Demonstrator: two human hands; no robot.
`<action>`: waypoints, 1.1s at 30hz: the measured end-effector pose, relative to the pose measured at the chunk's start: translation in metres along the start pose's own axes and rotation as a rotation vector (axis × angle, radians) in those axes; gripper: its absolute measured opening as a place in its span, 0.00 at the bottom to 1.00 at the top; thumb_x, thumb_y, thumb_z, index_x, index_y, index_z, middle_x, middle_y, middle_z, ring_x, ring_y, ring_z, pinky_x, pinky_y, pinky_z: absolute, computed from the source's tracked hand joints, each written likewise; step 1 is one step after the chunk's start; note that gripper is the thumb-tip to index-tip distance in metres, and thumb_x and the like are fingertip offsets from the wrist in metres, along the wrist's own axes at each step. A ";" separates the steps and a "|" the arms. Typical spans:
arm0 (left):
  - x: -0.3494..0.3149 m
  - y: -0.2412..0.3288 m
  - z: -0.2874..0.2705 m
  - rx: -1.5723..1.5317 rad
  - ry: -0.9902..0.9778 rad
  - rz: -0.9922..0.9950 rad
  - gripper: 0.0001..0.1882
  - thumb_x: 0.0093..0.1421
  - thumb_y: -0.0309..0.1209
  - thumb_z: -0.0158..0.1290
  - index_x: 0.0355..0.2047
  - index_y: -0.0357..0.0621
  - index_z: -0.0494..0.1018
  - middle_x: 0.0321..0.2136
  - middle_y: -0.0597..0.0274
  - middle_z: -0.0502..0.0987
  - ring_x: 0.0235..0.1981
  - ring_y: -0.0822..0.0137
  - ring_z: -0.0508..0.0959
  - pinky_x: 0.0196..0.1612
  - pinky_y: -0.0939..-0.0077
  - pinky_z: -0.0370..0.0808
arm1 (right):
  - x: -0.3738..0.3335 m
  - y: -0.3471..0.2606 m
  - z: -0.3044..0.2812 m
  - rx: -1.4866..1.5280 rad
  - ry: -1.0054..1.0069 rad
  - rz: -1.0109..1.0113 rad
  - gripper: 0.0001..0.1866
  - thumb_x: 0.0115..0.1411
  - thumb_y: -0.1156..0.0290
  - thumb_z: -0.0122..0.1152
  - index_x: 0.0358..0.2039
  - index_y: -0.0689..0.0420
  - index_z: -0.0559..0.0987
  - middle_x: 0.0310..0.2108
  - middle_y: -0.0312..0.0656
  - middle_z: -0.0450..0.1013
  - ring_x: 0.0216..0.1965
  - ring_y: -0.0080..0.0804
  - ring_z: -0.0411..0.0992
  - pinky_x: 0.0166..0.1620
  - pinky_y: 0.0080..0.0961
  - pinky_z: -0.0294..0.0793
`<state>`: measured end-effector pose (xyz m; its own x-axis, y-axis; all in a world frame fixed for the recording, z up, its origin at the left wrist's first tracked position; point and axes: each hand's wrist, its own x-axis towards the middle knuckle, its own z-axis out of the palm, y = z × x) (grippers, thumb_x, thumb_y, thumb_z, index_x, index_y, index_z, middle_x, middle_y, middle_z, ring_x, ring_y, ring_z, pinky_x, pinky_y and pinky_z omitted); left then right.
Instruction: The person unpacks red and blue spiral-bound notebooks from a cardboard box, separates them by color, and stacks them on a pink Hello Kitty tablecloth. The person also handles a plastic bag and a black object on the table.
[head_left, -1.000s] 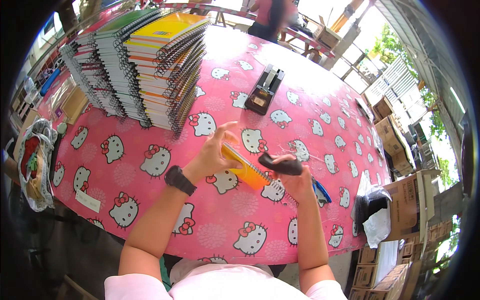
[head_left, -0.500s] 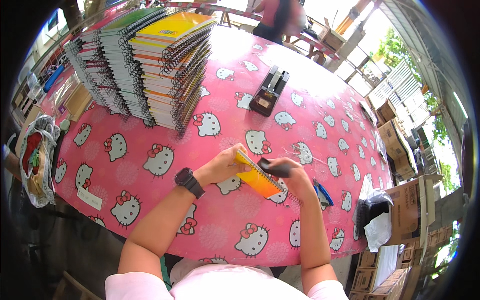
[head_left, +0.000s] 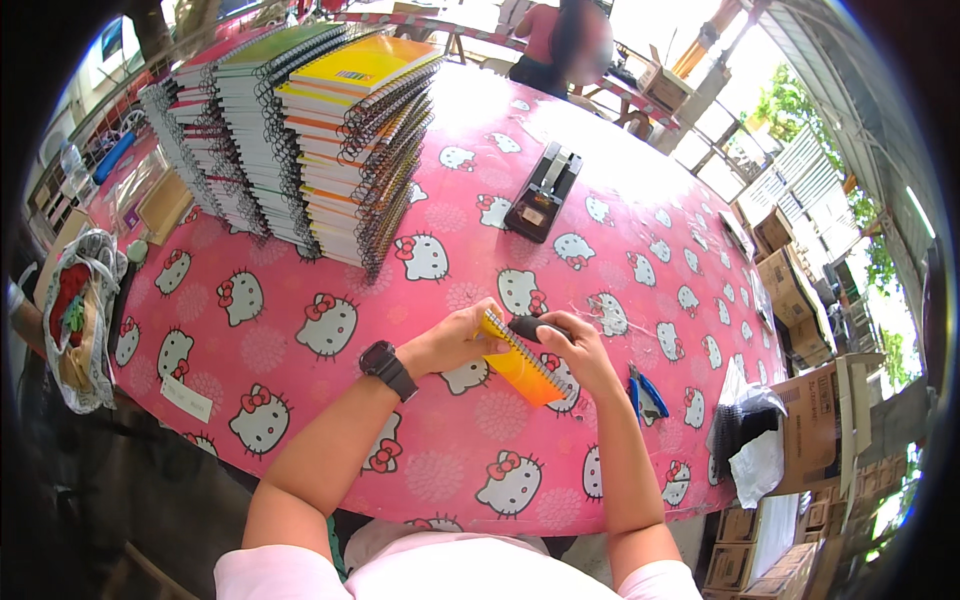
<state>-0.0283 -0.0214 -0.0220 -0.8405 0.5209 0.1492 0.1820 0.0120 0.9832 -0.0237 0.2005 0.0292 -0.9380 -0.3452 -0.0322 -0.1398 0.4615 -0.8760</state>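
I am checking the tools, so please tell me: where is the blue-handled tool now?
In the head view, the blue-handled tool lies on the pink tabletop, just right of the right forearm.

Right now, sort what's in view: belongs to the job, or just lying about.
Belongs to the job:
yellow notebook, in the left hand
black object, in the right hand
spiral notebook stacks, probably
blue-handled pliers, probably

Just lying about, apparently:
black desktop device, perhaps
white paper slip
plastic bag
cardboard box

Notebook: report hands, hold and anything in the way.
Left hand grips notebook at its far end. Right hand holds black tool close to coil; contact unclear. Pliers lie right of both hands, touching neither.
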 end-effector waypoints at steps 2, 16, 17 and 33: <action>-0.001 0.001 0.004 -0.013 0.009 0.028 0.12 0.57 0.27 0.54 0.37 0.45 0.62 0.30 0.69 0.68 0.33 0.78 0.68 0.34 0.80 0.70 | 0.001 -0.002 -0.005 -0.419 0.184 -0.028 0.29 0.47 0.48 0.63 0.41 0.59 0.76 0.45 0.46 0.71 0.49 0.37 0.65 0.49 0.32 0.64; -0.002 0.037 0.024 -0.160 0.327 0.278 0.09 0.55 0.29 0.57 0.33 0.38 0.72 0.28 0.64 0.75 0.28 0.77 0.72 0.33 0.81 0.70 | -0.029 -0.059 0.026 0.025 0.279 -0.332 0.12 0.54 0.72 0.61 0.39 0.61 0.74 0.30 0.40 0.73 0.31 0.23 0.71 0.35 0.20 0.71; -0.003 0.036 0.023 -0.202 0.351 0.294 0.08 0.54 0.28 0.58 0.33 0.38 0.73 0.28 0.64 0.75 0.28 0.77 0.72 0.33 0.82 0.70 | -0.030 -0.062 0.028 0.072 0.280 -0.311 0.12 0.55 0.71 0.60 0.39 0.61 0.74 0.28 0.38 0.73 0.30 0.20 0.70 0.36 0.19 0.70; -0.009 0.058 0.032 0.110 0.423 0.399 0.06 0.51 0.26 0.59 0.28 0.40 0.74 0.25 0.65 0.74 0.25 0.77 0.71 0.29 0.83 0.68 | -0.026 -0.052 0.029 -0.047 0.394 -0.505 0.15 0.50 0.64 0.67 0.28 0.60 0.72 0.22 0.38 0.68 0.22 0.23 0.67 0.26 0.19 0.67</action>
<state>0.0058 0.0020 0.0305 -0.8225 0.1181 0.5564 0.5589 -0.0147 0.8291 0.0169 0.1615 0.0619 -0.7979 -0.2076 0.5660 -0.6003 0.3594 -0.7145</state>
